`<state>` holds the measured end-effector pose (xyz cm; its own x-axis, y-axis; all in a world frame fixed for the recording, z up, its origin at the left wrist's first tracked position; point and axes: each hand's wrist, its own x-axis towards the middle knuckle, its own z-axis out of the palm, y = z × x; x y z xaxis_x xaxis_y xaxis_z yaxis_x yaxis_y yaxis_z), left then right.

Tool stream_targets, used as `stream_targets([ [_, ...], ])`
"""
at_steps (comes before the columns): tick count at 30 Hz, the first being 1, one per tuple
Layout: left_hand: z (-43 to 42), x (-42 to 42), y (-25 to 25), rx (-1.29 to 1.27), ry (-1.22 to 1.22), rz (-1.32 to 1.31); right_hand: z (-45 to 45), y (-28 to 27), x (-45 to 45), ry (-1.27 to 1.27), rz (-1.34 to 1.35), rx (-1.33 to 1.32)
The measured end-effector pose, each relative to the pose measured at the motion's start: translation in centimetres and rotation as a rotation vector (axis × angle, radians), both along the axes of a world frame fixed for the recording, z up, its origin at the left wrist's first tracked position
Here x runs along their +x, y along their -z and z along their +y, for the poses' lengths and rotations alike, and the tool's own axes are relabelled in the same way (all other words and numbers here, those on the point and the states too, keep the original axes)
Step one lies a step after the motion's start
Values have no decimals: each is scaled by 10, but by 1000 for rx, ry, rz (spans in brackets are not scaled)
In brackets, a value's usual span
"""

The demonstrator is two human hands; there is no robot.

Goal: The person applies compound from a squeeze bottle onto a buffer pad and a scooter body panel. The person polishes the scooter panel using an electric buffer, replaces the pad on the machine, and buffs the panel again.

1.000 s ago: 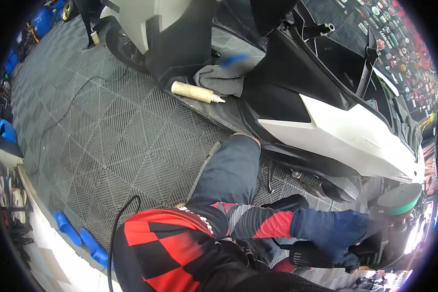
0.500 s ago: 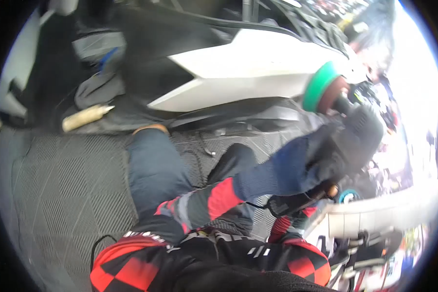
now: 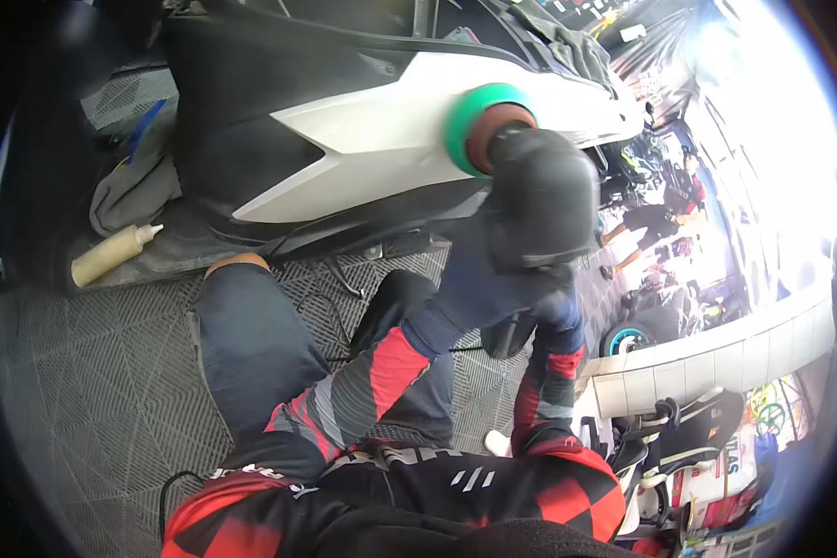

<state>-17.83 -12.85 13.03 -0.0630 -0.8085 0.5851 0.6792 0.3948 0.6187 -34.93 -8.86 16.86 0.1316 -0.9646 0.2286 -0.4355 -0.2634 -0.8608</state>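
Observation:
A polisher [image 3: 547, 200] with a black body and a green foam pad [image 3: 458, 130] rests its pad against a white motorcycle side panel [image 3: 372, 116]. My left hand [image 3: 474, 265], in a dark blue glove, grips the polisher near its head; its fingers are mostly behind the tool. Further back, my right hand [image 3: 556, 316], gloved too, is closed around the rear of the polisher, partly hidden by the body. The pad's edge looks blurred. Left of my knee, a squeeze bottle [image 3: 112, 259] with pale yellowish contents lies on its side beside a grey cloth [image 3: 138, 195].
Patterned grey matting [image 3: 130, 372] covers the floor under my legs. A dark cord [image 3: 330, 302] runs near my knees. To the right stand a low tiled ledge [image 3: 697, 358] and a wheel with a teal rim [image 3: 628, 339]. A person [image 3: 651, 219] is in the background.
The polisher and both hands have moved left along the white panel, and the pad now faces the panel more squarely. My view has shifted slightly to the right.

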Motion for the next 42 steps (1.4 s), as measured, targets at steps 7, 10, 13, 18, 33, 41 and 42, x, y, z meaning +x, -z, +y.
stream_targets([
  [7,-1,-38,47,-15,-61,405,-11,-65,53,-298,279,247],
  [10,3,-23,20,-129,-157,236,8,-72,47,-169,137,253],
  [13,6,-10,-16,-175,-79,88,13,-46,27,-118,-226,136],
  [18,7,-10,-46,82,127,23,5,1,-14,-29,-367,134],
  [33,-4,-16,19,53,236,632,-24,-76,79,-329,563,66],
  [41,0,-22,8,18,21,468,-9,-55,42,-286,139,199],
  [42,-2,-22,6,7,-79,358,-5,-44,34,-259,-34,200],
])
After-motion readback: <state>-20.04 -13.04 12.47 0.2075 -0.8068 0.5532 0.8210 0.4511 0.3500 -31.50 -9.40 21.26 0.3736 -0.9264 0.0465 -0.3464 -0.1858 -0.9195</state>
